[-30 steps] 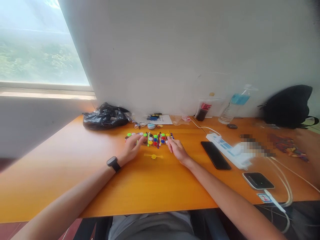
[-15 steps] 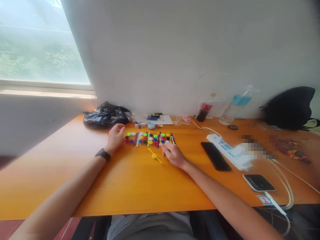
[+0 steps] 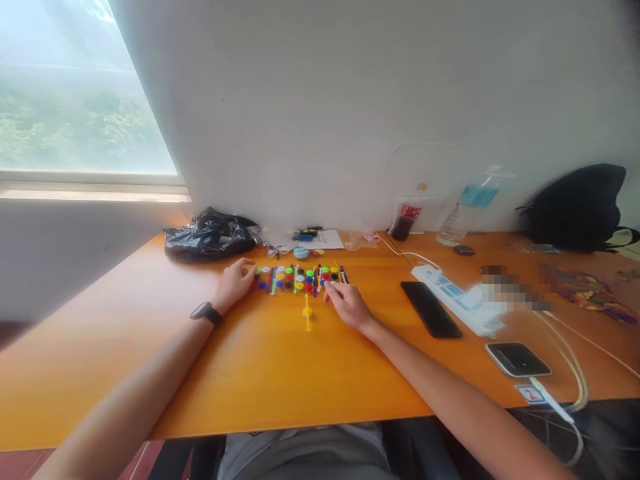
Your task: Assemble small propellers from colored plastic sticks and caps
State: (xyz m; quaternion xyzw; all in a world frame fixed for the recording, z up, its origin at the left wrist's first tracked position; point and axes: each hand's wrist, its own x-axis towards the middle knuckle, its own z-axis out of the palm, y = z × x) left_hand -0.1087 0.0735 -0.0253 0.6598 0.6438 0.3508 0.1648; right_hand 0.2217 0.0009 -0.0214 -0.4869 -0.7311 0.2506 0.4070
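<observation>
Shifted since earlier: yellow stick piece (image 3: 307, 312), now lying straight, centre frame, between both hands. Orange counter (image 3: 280, 373). Left hand (image 3: 235, 283), loosely curled, fingertips at left end of coloured disc rows (image 3: 295, 279). Right hand (image 3: 347, 305), half-curled, at right end. Grips indiscernible.

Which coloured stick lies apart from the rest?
The yellow plastic stick with a yellow disc: it lies alone, nearer the person; the others sit among the coloured discs.

The table (image 3: 280, 373) is orange. The discs (image 3: 295, 279) are green, blue, red, white and black; the stick piece (image 3: 307, 312) is yellow.
</observation>
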